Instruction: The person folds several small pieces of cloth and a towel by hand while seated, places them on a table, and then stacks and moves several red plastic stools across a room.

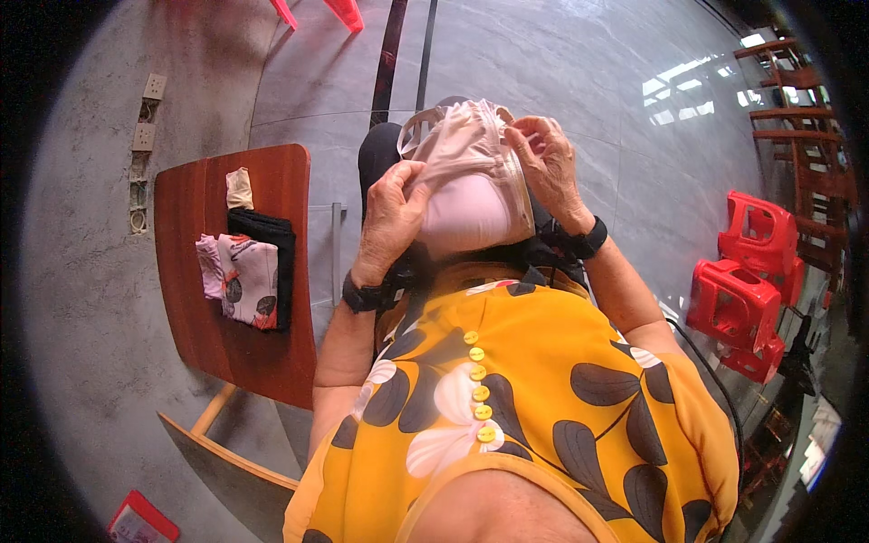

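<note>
A pale pink bra (465, 207) with smooth moulded cups lies across my lap, its straps and band bunched at the far side. My left hand (396, 217) pinches the fabric at the bra's left edge between thumb and fingers. With curled fingers, my right hand (545, 159) holds the edge near the bunched band at the upper right. Both wrists wear black straps. To the left, folded clothes rest on a wooden table: a floral garment (254, 282) over a black one (285, 271), a pink piece (211, 265) beside it and a rolled cream cloth (239, 188).
The brown wooden table (183, 271) stands close on my left, by a grey wall with sockets (143, 137). Red plastic stools (733, 302) stand on the right, with wooden chairs (801, 136) beyond. A black cable (713, 380) runs along my right side.
</note>
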Demonstrator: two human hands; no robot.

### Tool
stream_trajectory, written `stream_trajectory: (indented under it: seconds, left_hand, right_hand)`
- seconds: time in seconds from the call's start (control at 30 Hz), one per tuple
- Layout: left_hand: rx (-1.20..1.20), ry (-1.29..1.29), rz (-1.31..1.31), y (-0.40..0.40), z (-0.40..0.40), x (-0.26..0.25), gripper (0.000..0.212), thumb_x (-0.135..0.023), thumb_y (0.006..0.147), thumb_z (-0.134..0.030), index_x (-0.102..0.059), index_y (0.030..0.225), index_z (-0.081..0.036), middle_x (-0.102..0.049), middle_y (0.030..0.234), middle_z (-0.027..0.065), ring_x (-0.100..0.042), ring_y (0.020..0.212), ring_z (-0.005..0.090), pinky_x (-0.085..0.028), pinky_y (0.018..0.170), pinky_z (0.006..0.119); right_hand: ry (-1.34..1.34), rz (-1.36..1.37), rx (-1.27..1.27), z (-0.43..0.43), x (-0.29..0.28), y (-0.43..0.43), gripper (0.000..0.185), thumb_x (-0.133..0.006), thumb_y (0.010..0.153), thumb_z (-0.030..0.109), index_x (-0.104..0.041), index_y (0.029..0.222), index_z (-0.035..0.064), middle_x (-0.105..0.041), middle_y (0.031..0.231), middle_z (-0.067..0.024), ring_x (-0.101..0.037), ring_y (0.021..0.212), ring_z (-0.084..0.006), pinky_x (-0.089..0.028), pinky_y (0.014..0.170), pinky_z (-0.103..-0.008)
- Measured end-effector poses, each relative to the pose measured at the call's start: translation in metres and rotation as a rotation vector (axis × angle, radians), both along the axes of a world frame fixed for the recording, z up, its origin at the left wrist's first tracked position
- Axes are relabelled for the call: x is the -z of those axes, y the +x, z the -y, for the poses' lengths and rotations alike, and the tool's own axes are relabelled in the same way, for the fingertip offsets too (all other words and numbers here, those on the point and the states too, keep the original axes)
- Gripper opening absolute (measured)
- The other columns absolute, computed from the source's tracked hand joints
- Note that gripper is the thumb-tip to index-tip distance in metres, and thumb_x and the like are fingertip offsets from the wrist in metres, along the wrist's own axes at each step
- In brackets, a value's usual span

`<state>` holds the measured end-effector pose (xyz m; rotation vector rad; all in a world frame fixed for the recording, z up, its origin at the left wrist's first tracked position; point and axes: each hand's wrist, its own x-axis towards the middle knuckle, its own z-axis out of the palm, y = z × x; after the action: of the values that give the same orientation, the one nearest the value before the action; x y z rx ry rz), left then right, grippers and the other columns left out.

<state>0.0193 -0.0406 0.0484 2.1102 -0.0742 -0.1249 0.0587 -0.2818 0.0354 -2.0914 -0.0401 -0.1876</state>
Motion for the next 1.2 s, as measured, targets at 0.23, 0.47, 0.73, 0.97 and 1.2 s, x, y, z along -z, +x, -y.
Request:
stream_trajectory:
  seconds: [0.23, 0.47, 0.73, 0.97, 1.2]
  left_hand:
    - [-0.137, -0.096, 0.13, 0.016, 0.001, 0.008, 0.015, -0.061, 0.095, -0.01, -0.063, 0.105, 0.001, -0.065, 0.106, 0.0137, -0.062, 0.092, 0.0216, -0.051, 0.082, 0.033]
    - [-0.131, -0.171, 0.051, 0.022, 0.01, 0.013, 0.018, -0.059, 0.095, -0.007, -0.06, 0.111, 0.001, -0.067, 0.102, 0.0139, -0.065, 0.091, 0.0211, -0.051, 0.084, 0.033]
    - [-0.369, -0.243, 0.386, 0.01, 0.01, -0.024, 0.014, -0.06, 0.099, -0.014, -0.059, 0.104, 0.0, -0.064, 0.089, 0.0051, -0.058, 0.082, 0.0106, -0.05, 0.076, 0.027]
    - [-0.364, -0.184, 0.484, -0.002, 0.017, -0.054, 0.014, -0.066, 0.094, -0.013, -0.059, 0.1, -0.002, -0.062, 0.091, 0.0081, -0.06, 0.082, 0.0146, -0.05, 0.074, 0.029]
    - [-0.347, 0.14, 0.696, -0.008, 0.008, -0.061, 0.014, -0.068, 0.09, -0.009, -0.059, 0.099, -0.002, -0.059, 0.092, 0.0101, -0.059, 0.082, 0.0225, -0.049, 0.073, 0.033]
  right_hand:
    - [-0.18, -0.157, -0.215, 0.005, 0.006, -0.005, 0.042, -0.058, 0.09, 0.042, -0.071, 0.101, 0.0033, -0.064, 0.088, -0.0194, -0.062, 0.081, -0.0319, -0.05, 0.075, -0.0422]
    - [0.232, -0.275, -0.314, -0.001, -0.001, -0.004, 0.024, -0.062, 0.088, 0.008, -0.065, 0.112, 0.0048, -0.066, 0.105, -0.0126, -0.062, 0.095, -0.0167, -0.051, 0.081, -0.0322]
    - [0.822, -0.522, -0.495, -0.012, -0.057, -0.007, 0.063, -0.073, 0.088, 0.037, -0.05, 0.138, 0.0076, -0.05, 0.138, -0.0131, -0.045, 0.131, -0.0274, -0.035, 0.111, -0.0394]
    - [0.597, -0.265, -0.655, -0.034, -0.063, -0.015, 0.091, -0.089, 0.067, 0.039, -0.048, 0.135, -0.0057, -0.047, 0.139, -0.0219, -0.043, 0.131, -0.032, -0.029, 0.114, -0.041]
    - [0.516, -0.294, -0.613, -0.043, -0.079, -0.021, 0.081, -0.083, 0.069, 0.032, -0.05, 0.133, -0.0041, -0.052, 0.135, -0.0199, -0.047, 0.127, -0.031, -0.033, 0.112, -0.0399]
